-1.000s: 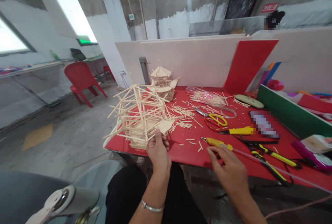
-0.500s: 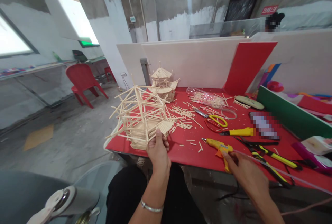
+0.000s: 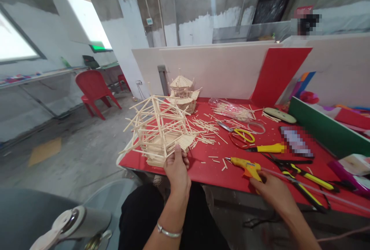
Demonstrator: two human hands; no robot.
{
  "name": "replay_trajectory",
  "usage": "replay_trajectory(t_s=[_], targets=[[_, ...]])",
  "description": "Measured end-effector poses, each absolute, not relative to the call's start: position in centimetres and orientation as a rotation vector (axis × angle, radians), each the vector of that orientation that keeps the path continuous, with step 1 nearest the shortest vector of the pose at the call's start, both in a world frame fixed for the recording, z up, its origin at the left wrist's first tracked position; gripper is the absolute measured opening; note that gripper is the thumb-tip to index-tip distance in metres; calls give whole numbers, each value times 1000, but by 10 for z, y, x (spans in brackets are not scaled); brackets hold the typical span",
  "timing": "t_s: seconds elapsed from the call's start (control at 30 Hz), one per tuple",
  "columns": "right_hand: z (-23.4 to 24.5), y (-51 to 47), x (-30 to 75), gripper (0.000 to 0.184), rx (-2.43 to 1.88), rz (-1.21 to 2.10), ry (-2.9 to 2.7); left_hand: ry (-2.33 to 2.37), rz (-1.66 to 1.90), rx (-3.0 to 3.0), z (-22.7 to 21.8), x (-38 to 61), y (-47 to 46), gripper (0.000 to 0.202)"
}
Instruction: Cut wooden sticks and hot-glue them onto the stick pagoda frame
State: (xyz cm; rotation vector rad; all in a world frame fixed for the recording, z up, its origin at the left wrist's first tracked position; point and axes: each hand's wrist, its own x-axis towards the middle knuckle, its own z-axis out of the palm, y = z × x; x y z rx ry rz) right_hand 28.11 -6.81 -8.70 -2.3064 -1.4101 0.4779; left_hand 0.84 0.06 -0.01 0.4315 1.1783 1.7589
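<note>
A pavilion model of thin wooden sticks (image 3: 157,126) stands at the table's front left, its roof an open frame of sticks. My left hand (image 3: 177,165) is closed on its lower front edge, thumb up, beside a small panel of sticks (image 3: 186,140). To the right, a yellow hot glue gun (image 3: 245,166) lies on the red table (image 3: 199,176) with its nozzle to the left. My right hand (image 3: 271,188) has its fingers closed around the gun's handle; part of the handle is hidden. A clear glue stick (image 3: 277,174) runs back from the gun.
A finished-looking stick pagoda (image 3: 181,90) stands behind. Loose sticks (image 3: 206,126), a bag of sticks (image 3: 229,110), yellow-and-red-handled scissors (image 3: 241,134), a yellow-handled cutter (image 3: 268,148), yellow-black pliers (image 3: 312,178) and a phone (image 3: 296,141) lie around. A flask (image 3: 83,221) is at lower left.
My right hand has closed further round the glue gun's handle, and the handle has shifted slightly right. My left hand keeps its hold on the model. The view has shifted slightly.
</note>
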Motion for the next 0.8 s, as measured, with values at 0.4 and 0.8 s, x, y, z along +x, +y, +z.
replay_trajectory(t_s=[0.4,0.8], targets=[[-69,-65,251,44,-1805,714,-998,1182,1747,421,1,8,0,39],[-58,-70,234,40,-1723,793,-1094,1170,1704,425,3,5,-2,38]])
